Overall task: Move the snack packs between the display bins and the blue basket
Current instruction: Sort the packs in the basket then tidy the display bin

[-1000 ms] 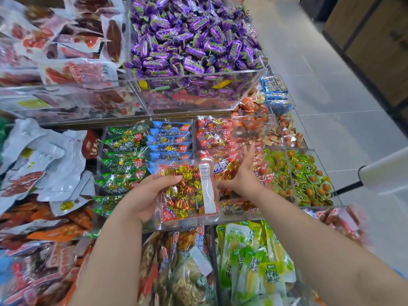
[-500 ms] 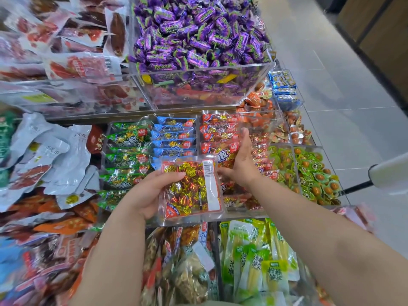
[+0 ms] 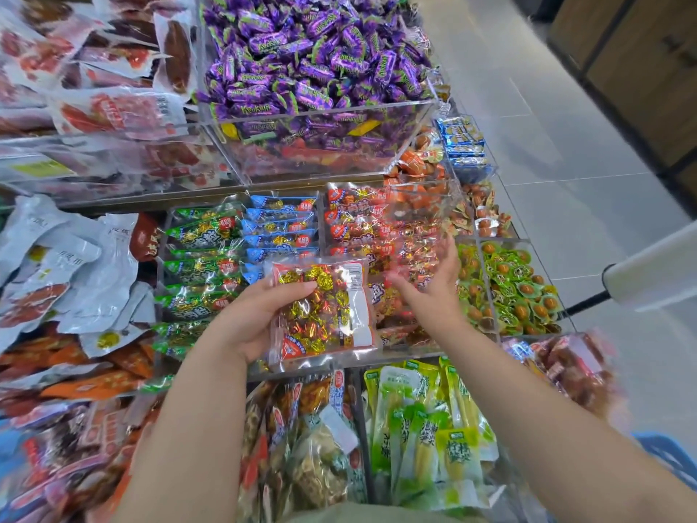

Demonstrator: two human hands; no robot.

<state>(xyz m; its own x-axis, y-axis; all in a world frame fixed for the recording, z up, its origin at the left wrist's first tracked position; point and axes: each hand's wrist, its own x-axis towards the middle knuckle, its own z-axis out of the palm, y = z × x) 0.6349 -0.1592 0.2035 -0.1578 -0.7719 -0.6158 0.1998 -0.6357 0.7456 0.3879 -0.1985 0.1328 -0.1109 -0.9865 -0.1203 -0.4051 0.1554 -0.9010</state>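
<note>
My left hand (image 3: pixel 249 318) grips a clear snack pack (image 3: pixel 326 309) of gold and red foil candies, flat and label side up, above the front edge of the middle display bins. My right hand (image 3: pixel 433 283) hovers blurred just right of the pack, fingers spread and holding nothing, over the bin of red candy packs (image 3: pixel 362 217). To the left of that bin lie green packs (image 3: pixel 203 235) and blue packs (image 3: pixel 281 224). A corner of the blue basket (image 3: pixel 667 458) shows at the lower right, past my right forearm.
A tall clear bin of purple candies (image 3: pixel 313 58) stands behind. White and red meat packs (image 3: pixel 68 258) pile at left. Green pouches (image 3: pixel 426 420) fill the near bins, green jelly cups (image 3: pixel 516 288) the right one. A white roll (image 3: pixel 656 273) juts in over the tiled aisle.
My right hand has come off the red packs in the bin and drawn back toward me, empty. The left hand keeps holding the candy pack, shifted slightly right.
</note>
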